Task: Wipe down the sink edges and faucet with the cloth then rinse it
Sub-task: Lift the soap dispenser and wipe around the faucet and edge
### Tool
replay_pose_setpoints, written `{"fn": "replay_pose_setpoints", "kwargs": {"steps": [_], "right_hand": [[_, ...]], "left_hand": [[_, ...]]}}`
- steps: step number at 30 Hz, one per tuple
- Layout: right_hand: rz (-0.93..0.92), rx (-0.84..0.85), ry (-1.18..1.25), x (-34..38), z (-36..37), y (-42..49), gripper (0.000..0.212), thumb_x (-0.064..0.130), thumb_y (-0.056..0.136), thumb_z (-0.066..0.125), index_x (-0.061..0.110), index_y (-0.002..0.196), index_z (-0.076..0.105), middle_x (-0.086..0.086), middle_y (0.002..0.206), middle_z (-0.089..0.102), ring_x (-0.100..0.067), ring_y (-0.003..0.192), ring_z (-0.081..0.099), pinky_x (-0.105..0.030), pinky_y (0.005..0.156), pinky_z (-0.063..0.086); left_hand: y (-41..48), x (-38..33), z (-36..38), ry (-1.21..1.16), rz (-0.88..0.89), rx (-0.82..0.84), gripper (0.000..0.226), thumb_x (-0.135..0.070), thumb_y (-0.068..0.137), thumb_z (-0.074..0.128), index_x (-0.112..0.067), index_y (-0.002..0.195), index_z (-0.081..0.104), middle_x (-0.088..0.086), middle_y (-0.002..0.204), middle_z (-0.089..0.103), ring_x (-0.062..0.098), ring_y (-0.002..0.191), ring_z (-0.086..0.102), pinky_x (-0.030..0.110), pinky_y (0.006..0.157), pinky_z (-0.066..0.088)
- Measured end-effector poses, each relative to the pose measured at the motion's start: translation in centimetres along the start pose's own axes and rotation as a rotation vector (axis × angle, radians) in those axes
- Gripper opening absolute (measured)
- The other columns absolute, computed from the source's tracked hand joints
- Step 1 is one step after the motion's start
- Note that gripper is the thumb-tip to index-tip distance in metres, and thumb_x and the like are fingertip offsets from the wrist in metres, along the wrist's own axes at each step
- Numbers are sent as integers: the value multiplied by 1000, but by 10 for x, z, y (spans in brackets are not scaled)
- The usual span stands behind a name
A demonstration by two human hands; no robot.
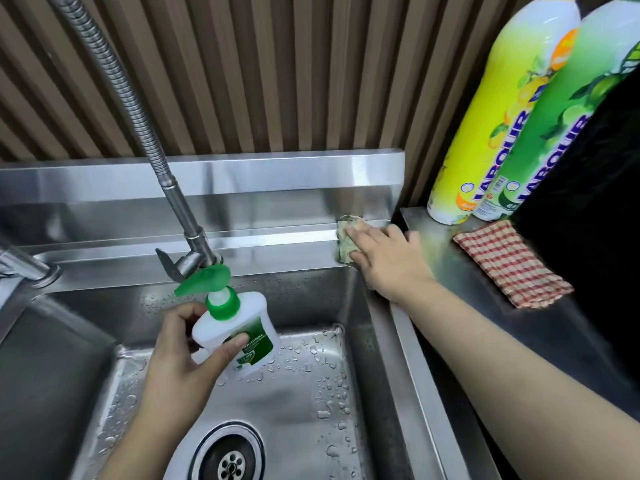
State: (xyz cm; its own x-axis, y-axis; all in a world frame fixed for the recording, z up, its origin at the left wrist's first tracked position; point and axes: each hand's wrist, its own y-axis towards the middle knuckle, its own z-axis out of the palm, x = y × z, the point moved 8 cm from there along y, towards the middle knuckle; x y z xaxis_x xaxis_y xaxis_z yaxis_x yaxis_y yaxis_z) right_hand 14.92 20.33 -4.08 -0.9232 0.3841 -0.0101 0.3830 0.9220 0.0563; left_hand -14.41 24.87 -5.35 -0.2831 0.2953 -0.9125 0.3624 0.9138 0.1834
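Note:
My right hand (388,259) presses a small greenish cloth (346,241) flat onto the back right corner of the steel sink's rim (277,251); most of the cloth is hidden under my fingers. My left hand (187,355) holds a white pump soap bottle (239,336) with a green pump head in the air over the basin. The faucet (180,216), with its flexible metal hose, rises from the rear ledge just behind the bottle.
Two tall dish-liquid bottles, a yellow one (498,123) and a green one (554,133), stand on the right counter. A red checked cloth (509,265) lies in front of them. Water drops dot the basin floor around the drain (230,459). A second tap (24,266) sits at the left.

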Motion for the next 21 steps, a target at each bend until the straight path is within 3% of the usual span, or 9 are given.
{"fn": "replay_pose_setpoints", "kwargs": {"steps": [4, 6, 8, 9, 11, 13, 16, 19, 21], "right_hand": [[128, 21, 108, -12, -7, 0, 46, 24, 94, 43, 28, 140, 35, 3, 149, 35, -27, 121, 35, -41, 93, 33], [250, -279, 266, -32, -38, -8, 46, 17, 91, 47, 23, 137, 42, -1, 144, 44, -31, 115, 41, -41, 90, 36], [213, -563, 433, -45, -65, -14, 53, 19, 91, 48, 18, 143, 36, -4, 150, 37, -33, 128, 37, -41, 102, 30], [116, -546, 429, -42, -68, -7, 58, 24, 93, 44, 18, 148, 25, -3, 156, 24, -30, 140, 23, -43, 111, 20], [-94, -373, 164, -29, -52, 14, 61, 34, 95, 30, 23, 150, 5, 1, 159, 4, -25, 146, -4, -53, 116, 4], [-222, -352, -126, -30, -38, 28, 60, 33, 93, 29, 23, 149, 9, -4, 158, 15, -29, 145, 7, -60, 113, 6], [-197, -466, -240, -24, -29, 35, 63, 36, 90, 38, 20, 147, 19, -11, 154, 27, -34, 141, 21, -54, 113, -3], [-108, -523, -170, 15, -29, 45, 78, 59, 88, 33, 13, 147, 14, -18, 154, 21, -39, 141, 10, -55, 111, -9], [-151, -505, -137, 61, -30, 58, 82, 65, 85, 35, 14, 148, 15, -17, 155, 19, -39, 141, 6, -59, 110, -6]], "left_hand": [[-3, -4, 4, -22, -5, 29, 53, -57, 49, 69, -40, 95, 48, -16, 99, 60, 10, 85, 60, 14, 69, 47], [-1, -6, -1, -27, 2, 27, 54, -58, 48, 68, -41, 95, 49, -14, 99, 61, 3, 85, 59, 7, 68, 44], [3, -4, -5, -43, 2, 12, 54, -57, 46, 69, -42, 94, 49, -14, 98, 62, 1, 84, 59, 5, 68, 44], [4, -2, -6, -46, -3, 9, 54, -56, 45, 70, -43, 93, 50, -14, 98, 62, 3, 84, 60, 7, 68, 45], [5, 2, -6, -43, -1, 3, 54, -55, 43, 71, -44, 92, 50, -7, 96, 63, 13, 86, 61, 15, 69, 48], [4, 7, -4, -65, -15, 6, 55, -57, 40, 73, -48, 89, 50, -4, 95, 64, 18, 87, 62, 16, 68, 48], [4, 20, -3, -71, -32, 12, 58, -60, 38, 76, -50, 89, 50, -3, 99, 65, 17, 88, 63, 18, 73, 50], [3, 24, -5, -57, -29, 5, 53, -52, 42, 76, -49, 89, 50, 0, 101, 65, 20, 90, 65, 24, 75, 51], [4, 21, -12, -50, -17, -15, 51, -44, 50, 85, -47, 87, 50, 0, 100, 64, 14, 87, 63, 14, 71, 49]]}}
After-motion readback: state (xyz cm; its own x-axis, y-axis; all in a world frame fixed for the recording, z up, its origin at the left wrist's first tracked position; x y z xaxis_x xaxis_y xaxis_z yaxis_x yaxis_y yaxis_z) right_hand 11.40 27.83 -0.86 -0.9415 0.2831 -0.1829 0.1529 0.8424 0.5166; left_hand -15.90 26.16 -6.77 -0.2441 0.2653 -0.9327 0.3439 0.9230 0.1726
